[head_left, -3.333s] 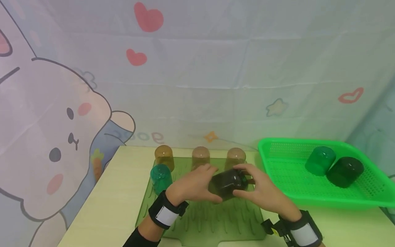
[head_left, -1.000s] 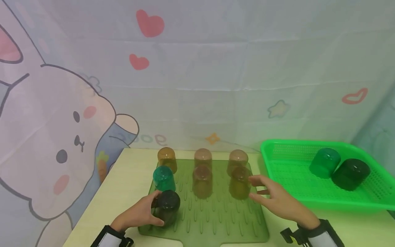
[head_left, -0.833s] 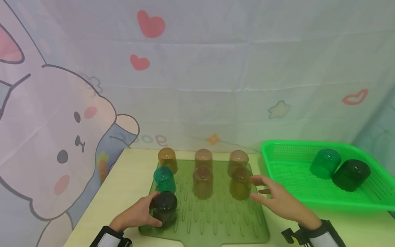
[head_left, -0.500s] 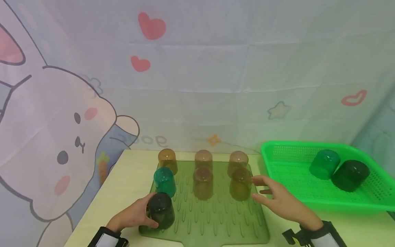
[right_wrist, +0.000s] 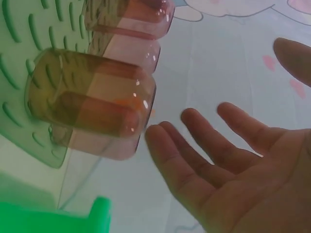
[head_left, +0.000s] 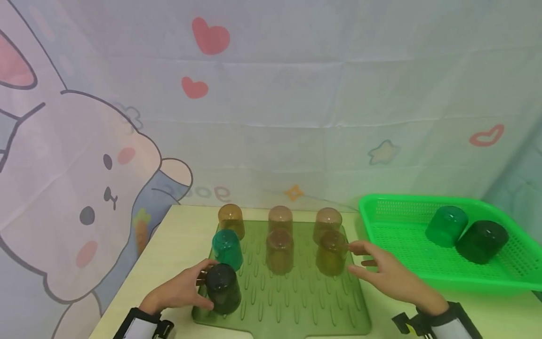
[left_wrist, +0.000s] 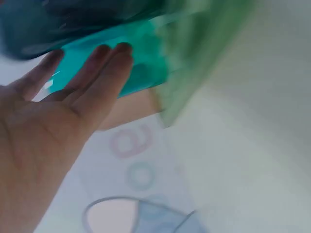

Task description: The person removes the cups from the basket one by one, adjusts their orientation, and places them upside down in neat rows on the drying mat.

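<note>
A black see-through cup (head_left: 223, 289) stands upside down at the front left of the green drying mat (head_left: 305, 306). My left hand (head_left: 179, 288) is beside it, thumb and fingers spread loosely at its left side. In the left wrist view the fingers (left_wrist: 104, 73) lie nearly straight below the dark cup (left_wrist: 73, 24), in front of a teal cup (left_wrist: 141, 63). My right hand (head_left: 387, 273) hovers at the mat's right edge, fingers apart and holding nothing. Its fingertips are close to an amber-brown cup (head_left: 331, 254); the right wrist view shows that cup (right_wrist: 92, 92) beyond the fingertips.
Upside down on the mat are also a teal cup (head_left: 227, 249), an amber cup (head_left: 231, 219) and several pinkish-brown cups (head_left: 280, 252). At the right, a green basket (head_left: 398, 282) holds a teal cup (head_left: 446, 226) and a dark cup (head_left: 482, 241). A printed cloth (head_left: 275, 117) hangs behind.
The black cup, earlier between both hands, went to the mat's front left in my left hand, which has now loosened from it. My right hand drew back to the right.
</note>
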The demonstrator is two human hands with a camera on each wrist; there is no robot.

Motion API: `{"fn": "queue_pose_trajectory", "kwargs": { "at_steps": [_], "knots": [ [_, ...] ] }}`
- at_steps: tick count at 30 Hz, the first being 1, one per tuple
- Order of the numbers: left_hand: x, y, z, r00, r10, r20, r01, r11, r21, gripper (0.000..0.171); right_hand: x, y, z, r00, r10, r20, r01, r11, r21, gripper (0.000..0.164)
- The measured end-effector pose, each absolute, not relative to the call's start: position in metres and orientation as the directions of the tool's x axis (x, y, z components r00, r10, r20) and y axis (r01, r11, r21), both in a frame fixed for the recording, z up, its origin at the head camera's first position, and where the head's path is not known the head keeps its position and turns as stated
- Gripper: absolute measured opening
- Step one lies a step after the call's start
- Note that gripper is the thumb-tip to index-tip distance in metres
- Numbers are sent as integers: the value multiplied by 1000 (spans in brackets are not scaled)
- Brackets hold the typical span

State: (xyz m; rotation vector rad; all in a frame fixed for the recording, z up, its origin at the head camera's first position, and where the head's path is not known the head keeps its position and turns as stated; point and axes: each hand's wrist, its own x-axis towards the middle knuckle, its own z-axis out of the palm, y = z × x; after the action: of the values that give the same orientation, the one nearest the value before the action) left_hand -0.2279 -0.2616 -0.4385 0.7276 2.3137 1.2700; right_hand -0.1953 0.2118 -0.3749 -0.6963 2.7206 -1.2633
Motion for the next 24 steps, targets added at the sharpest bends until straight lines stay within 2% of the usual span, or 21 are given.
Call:
{"fn": "queue_pose_trajectory", "kwargs": {
  "at_steps": [3, 6, 11, 14, 19, 24],
  "knots": [
    [-225, -262, -419, -771, 628, -106, 241, 441, 864, 91, -196, 220, -372, -897, -427, 111, -370, 592, -716, 47],
    [-224, -259, -397, -777, 618, -121, 260, 490, 832, 91, -197, 231, -369, -893, -436, 111, -392, 633, -667, 45],
    [-221, -243, -371, -797, 594, -104, 362, 609, 706, 76, -201, 251, -359, -889, -446, 104, -425, 719, -550, 44],
    [-220, -230, -365, -807, 587, -69, 425, 658, 621, 64, -207, 264, -351, -899, -434, 50, -403, 779, -481, 47],
    [-218, -209, -361, -844, 533, -60, 434, 745, 507, 52, -225, 287, -335, -919, -391, -59, -347, 869, -354, 55],
    [-216, -197, -357, -847, 530, -46, 458, 770, 444, 47, -247, 322, -328, -949, -311, -59, -294, 935, -196, 62]
  ]
}}
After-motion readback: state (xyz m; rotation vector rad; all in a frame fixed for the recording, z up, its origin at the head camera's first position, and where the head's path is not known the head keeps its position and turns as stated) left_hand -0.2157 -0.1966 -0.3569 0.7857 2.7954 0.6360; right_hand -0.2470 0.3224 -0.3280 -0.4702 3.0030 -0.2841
